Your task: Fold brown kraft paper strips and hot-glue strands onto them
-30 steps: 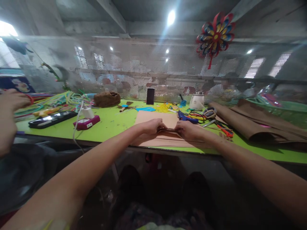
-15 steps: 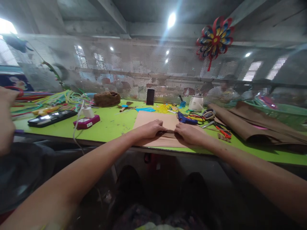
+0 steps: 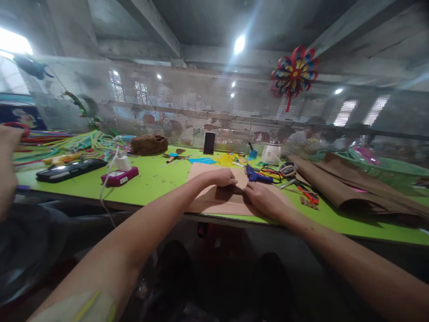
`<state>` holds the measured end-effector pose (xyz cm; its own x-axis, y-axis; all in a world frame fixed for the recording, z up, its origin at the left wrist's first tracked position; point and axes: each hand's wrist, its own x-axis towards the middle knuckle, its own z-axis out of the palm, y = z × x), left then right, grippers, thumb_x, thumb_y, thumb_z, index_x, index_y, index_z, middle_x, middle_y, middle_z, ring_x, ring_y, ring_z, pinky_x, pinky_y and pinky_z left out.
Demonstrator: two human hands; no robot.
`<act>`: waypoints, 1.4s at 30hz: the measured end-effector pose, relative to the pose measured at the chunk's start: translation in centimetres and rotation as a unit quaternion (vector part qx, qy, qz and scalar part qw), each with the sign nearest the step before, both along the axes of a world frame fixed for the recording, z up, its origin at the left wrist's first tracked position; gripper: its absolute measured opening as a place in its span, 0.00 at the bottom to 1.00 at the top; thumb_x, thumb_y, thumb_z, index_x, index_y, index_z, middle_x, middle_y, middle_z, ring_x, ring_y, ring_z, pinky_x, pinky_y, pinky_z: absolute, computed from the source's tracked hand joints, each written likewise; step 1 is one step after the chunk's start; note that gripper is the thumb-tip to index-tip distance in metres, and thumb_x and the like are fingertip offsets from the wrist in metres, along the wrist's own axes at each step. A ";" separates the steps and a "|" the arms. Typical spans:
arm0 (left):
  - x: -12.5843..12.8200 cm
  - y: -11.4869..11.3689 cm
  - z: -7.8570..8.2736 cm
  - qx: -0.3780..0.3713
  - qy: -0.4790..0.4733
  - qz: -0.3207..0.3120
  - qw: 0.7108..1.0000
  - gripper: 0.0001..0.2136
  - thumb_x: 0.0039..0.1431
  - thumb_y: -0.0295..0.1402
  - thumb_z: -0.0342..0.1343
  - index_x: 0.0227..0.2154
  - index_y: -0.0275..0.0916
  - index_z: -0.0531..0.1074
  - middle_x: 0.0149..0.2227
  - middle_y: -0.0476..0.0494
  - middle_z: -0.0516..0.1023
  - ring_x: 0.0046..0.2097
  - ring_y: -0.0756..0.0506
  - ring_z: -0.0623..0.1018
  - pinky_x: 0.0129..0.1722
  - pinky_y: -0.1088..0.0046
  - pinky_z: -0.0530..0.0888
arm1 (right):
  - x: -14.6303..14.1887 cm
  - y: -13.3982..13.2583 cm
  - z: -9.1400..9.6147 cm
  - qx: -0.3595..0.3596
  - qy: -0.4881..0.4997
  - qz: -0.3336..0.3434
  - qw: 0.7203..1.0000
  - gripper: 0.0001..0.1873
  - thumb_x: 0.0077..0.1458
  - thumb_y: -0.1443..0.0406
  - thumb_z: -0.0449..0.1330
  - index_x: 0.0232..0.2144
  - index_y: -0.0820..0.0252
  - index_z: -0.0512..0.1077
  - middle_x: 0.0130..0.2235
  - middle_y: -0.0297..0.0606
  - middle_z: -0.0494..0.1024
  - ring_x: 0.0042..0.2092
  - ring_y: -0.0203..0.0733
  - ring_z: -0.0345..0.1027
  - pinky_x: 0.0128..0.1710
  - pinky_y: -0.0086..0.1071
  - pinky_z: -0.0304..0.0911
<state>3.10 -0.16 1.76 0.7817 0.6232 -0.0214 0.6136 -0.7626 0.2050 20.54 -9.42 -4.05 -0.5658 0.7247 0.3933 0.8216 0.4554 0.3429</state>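
A brown paper sheet [image 3: 214, 203] lies on the green table [image 3: 157, 176] near its front edge, partly folded. My left hand [image 3: 223, 177] rests on the fold with its fingers curled and pinches the paper's edge. My right hand [image 3: 263, 197] sits just right of it, fingers pressed down on the same fold. The two hands almost touch over the middle of the sheet.
A blue glue gun [image 3: 256, 175], scissors [image 3: 306, 194] and tape roll [image 3: 288, 168] lie right of the sheet. Rolled brown paper [image 3: 351, 188] and a green basket [image 3: 389, 167] fill the right. A phone [image 3: 69, 170], pink box [image 3: 119, 176] and straws [image 3: 77, 143] lie left. Another person's hand [image 3: 8, 170] shows far left.
The view has tilted and shifted slightly. My left hand moved a little farther up the sheet and my right hand drew nearer, both still on the fold.
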 end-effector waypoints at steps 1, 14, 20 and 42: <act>0.0 0.1 0.1 -0.013 0.006 -0.004 1.000 0.17 0.56 0.40 0.47 0.27 0.33 0.76 0.22 0.46 0.72 0.24 0.51 0.64 0.27 0.75 0.60 | 0.2 0.0 -0.2 0.013 0.007 -0.003 1.000 0.07 0.56 0.72 0.49 0.31 0.66 0.67 0.32 0.43 0.68 0.33 0.41 0.60 0.34 0.32 0.55; -2.6 0.6 -1.8 -0.265 -0.113 -0.058 0.956 0.18 0.51 0.48 0.53 0.28 0.35 0.74 0.22 0.51 0.67 0.26 0.52 0.63 0.28 0.77 0.60 | -0.2 -0.7 -0.4 0.050 0.104 0.059 0.992 0.08 0.54 0.73 0.49 0.30 0.63 0.68 0.31 0.43 0.67 0.33 0.42 0.59 0.34 0.34 0.57; -2.9 0.3 -2.3 -0.210 -0.142 -0.104 0.962 0.19 0.53 0.47 0.52 0.32 0.34 0.74 0.25 0.51 0.69 0.28 0.52 0.65 0.30 0.78 0.61 | 0.7 0.8 1.9 -0.056 0.272 0.096 0.956 0.10 0.56 0.64 0.51 0.32 0.62 0.72 0.37 0.45 0.71 0.42 0.45 0.62 0.42 0.37 0.57; -2.7 -2.1 -2.7 -0.124 -0.232 -0.120 0.957 0.14 0.59 0.37 0.47 0.37 0.31 0.72 0.25 0.48 0.71 0.27 0.52 0.67 0.29 0.78 0.64 | 0.6 3.0 3.6 -0.312 0.313 0.076 0.894 0.23 0.52 0.50 0.52 0.23 0.64 0.70 0.20 0.31 0.65 0.24 0.33 0.56 0.23 0.26 0.50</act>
<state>0.35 -2.28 -0.92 0.8630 0.4457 0.2379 0.2268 -0.7625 0.6059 21.16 -6.46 -0.44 -0.4869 0.8468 0.2141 0.6754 0.5204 -0.5224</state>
